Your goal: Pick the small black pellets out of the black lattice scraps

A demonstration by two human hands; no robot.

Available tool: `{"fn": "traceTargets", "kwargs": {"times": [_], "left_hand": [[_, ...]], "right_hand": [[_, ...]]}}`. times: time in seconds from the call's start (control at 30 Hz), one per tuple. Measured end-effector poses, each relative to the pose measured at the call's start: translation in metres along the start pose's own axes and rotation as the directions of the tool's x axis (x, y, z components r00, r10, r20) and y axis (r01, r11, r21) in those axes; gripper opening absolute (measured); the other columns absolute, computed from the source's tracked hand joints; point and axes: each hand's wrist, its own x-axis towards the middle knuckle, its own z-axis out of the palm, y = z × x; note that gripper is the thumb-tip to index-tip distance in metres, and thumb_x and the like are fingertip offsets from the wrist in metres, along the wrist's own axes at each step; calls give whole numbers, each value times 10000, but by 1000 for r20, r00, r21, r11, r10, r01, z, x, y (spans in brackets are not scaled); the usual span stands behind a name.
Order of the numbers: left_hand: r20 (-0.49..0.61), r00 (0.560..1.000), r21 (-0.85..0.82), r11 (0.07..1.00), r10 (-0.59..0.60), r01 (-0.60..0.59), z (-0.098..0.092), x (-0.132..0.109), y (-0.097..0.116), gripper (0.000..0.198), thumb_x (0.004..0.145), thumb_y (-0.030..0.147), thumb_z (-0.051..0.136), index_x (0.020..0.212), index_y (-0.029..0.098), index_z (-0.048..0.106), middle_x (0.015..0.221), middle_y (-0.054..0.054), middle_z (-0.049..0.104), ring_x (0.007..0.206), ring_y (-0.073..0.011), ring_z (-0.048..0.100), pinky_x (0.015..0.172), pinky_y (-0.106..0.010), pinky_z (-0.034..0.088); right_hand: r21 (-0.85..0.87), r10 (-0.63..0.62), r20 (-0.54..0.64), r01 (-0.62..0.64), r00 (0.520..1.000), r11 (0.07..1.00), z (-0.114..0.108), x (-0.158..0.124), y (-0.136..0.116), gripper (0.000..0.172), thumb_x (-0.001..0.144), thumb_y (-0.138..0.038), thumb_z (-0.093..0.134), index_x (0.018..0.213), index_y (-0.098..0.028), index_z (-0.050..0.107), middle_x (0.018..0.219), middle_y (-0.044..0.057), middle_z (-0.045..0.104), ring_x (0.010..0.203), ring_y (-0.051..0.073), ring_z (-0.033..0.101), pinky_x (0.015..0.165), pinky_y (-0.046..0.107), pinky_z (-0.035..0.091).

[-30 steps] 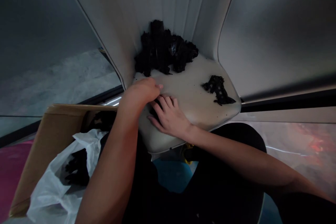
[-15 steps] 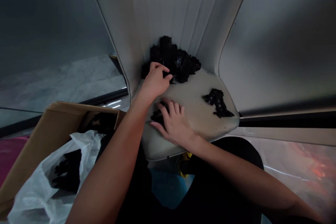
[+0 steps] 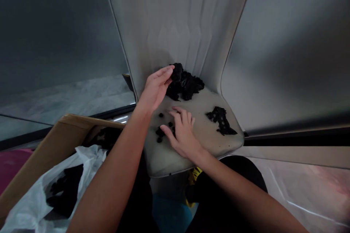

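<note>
White bag (image 3: 91, 156): gapes inside the cardboard box (image 3: 46, 156), perhaps held open by the walls; contains black material.
Small black pieces (image 3: 159, 132): lie loose on the chair seat (image 3: 164, 160), toward the left side.
Right hand (image 3: 184, 134): spreads just beside the pieces, thumb apart from fingers, probably to keep them gathered.
Black scrap (image 3: 222, 123): lies near the seat's right edge, perhaps apart to avoid mixing.
Left hand (image 3: 155, 87): reaches the black heap, fingers close together; cannot tell whether pinching any.
Black heap (image 3: 188, 85): sits by the backrest (image 3: 175, 14), likely to free space in front.
</note>
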Motion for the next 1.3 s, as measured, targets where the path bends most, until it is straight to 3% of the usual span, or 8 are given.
{"fn": "traceTargets", "kwargs": {"times": [0.17, 0.47, 0.7, 0.8, 0.97, 1.03, 1.17, 1.3], "left_hand": [[-19, 1000, -162, 987, 17, -20, 4, -4, 10, 154, 1048, 304, 681, 933, 231, 753, 1283, -74, 841, 1479, -253, 723, 1301, -401, 571], [22, 996, 203, 975, 92, -95, 5, -16, 25, 248, 919, 490, 701, 1036, 273, 671, 1428, -94, 782, 1521, -300, 670, 1210, -418, 618], [252, 958, 210, 974, -136, 83, 15, -36, 39, 230, 686, 354, 626, 871, 272, 515, 1007, -87, 636, 918, -283, 665, 870, -489, 595], [441, 873, 217, 969, -207, 120, 22, -48, 41, 257, 588, 351, 662, 783, 269, 516, 812, -64, 536, 771, -271, 564, 795, -484, 526], [748, 534, 348, 918, -394, 189, 27, -59, 34, 177, 668, 348, 790, 812, 255, 747, 775, -79, 655, 793, -285, 613, 773, -450, 503], [705, 586, 363, 913, -400, 186, 28, -59, 29, 171, 703, 339, 796, 847, 250, 771, 851, -86, 689, 856, -281, 643, 786, -424, 530], [433, 849, 243, 946, -304, 215, 30, -58, 26, 211, 730, 357, 773, 897, 256, 691, 1018, -103, 726, 1000, -298, 714, 846, -427, 616], [337, 907, 264, 950, -254, 168, 34, -60, 30, 433, 761, 444, 913, 1083, 287, 670, 1231, -103, 732, 1144, -330, 762, 863, -441, 675]], "right_hand": [[521, 123, -47, -80, 991, 850, -13, 37, 16, 713, 1135, -801, 373, 1237, -222, 776, 1306, 167, 807, 1245, 308, 709, 1140, 526, 571], [798, 239, 156, -265, 958, 541, -7, 90, 47, 1067, 971, -1053, 267, 1276, -170, 782, 1556, 248, 757, 1341, 312, 737, 1070, 465, 664], [944, 88, 234, -248, 968, 218, -44, 99, 47, 1011, 952, -1054, 291, 1248, -191, 726, 1468, 248, 782, 1357, 350, 752, 1156, 550, 638], [949, 82, 188, -202, 979, 241, -59, 102, 45, 811, 993, -965, 432, 1232, -244, 718, 1507, 181, 779, 1408, 337, 735, 1152, 554, 646], [964, 93, 133, -151, 987, 221, -63, 100, 43, 400, 1007, -584, 725, 1284, -300, 679, 1598, 54, 751, 1233, 211, 767, 992, 377, 665], [957, 158, 168, -200, 973, 212, -62, 98, 45, 468, 938, -509, 840, 1317, -286, 680, 1429, 38, 804, 966, 159, 726, 791, 304, 617], [936, 202, 282, -315, 938, 159, -70, 96, 53, 573, 929, -731, 839, 1214, -245, 733, 1091, 22, 780, 799, 148, 646, 684, 302, 551], [864, 165, 269, -313, 949, 394, -83, 92, 61, 727, 934, -958, 671, 1032, -243, 760, 965, 51, 763, 781, 194, 647, 685, 353, 540]]}}
